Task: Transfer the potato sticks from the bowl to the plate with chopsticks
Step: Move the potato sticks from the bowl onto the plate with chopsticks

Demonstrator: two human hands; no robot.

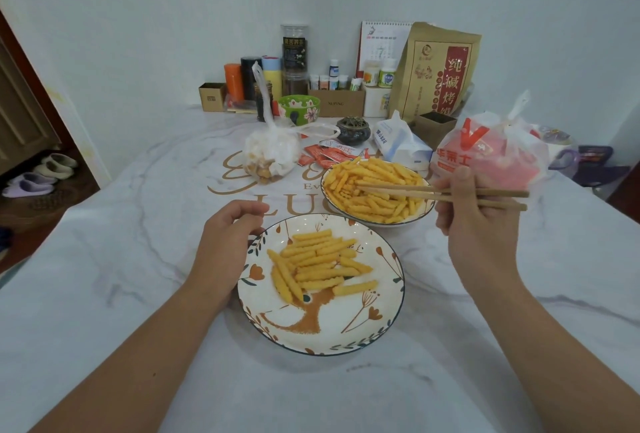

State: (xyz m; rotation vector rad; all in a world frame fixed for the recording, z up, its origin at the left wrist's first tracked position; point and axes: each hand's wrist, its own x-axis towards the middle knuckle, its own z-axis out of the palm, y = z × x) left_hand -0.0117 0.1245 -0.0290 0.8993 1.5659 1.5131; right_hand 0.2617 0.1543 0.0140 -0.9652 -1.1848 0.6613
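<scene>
Golden potato sticks [375,190] are heaped in the bowl [420,212], which is set on the marble-patterned table [138,259] just beyond the plate [346,335], their rims almost touching. Across that heap 2 chopsticks [408,191] are laid nearly level, tips reaching over the left part of the pile; whether a stick is caught between the tips cannot be told. The chopsticks are pinched by the right hand [474,210], fingers curled round them, the butt ends sticking out to the right.

On the plate, with its painted tree and leaves, a smaller pile of sticks [318,268] is seen, roughly 20 of them, mostly lying crosswise, a few slanted at the left edge. The plate's left rim is touched by the left hand [225,245], fingers loosely curled against it, thumb tucked toward the rim.

Behind the bowl, 2 tied plastic bags are counted: a clear one [272,155] holding pale and brown snacks on the left, a red-and-white one [491,155] on the right. Several red sauce packets [325,155] are scattered between them, beside a tissue pack [401,145]. Further back, 1 green flowered bowl [299,108] and 1 tall brown paper bag [440,72] are set among jars and small bottles.
</scene>
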